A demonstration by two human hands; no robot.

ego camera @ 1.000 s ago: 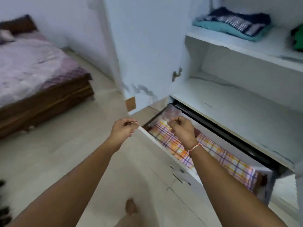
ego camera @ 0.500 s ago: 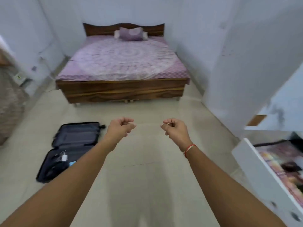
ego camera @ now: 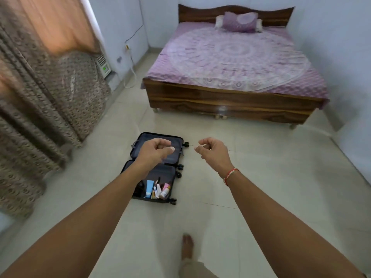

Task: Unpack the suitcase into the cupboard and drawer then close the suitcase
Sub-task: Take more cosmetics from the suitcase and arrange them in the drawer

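Bare, loosely curled and empty, the left hand (ego camera: 155, 151) and right hand (ego camera: 212, 150) hover ahead, the open suitcase (ego camera: 155, 173) on the floor below and beyond the left fingers, nearer that hand, its long axis running away toward the bed (ego camera: 230, 101).

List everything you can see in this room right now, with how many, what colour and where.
suitcase: one, dark grey, lying open on the floor, left of centre
toiletry tubes and bottles: several, blue, white and pink, in the near half of the suitcase
bed: one, brown wood, far side, right
bedspread: one, purple patterned, covering the bed
pillows: purple one in front, others hidden behind, at the headboard
curtains: brown patterned with a peach one behind, left wall
wall unit: one, white with a green light, beside the curtains
floor: pale tiles
wrist thread: red, on the right wrist
foot: one, bare, bottom centre
left hand: loosely curled, empty, above the suitcase
right hand: loosely curled, empty, above the floor
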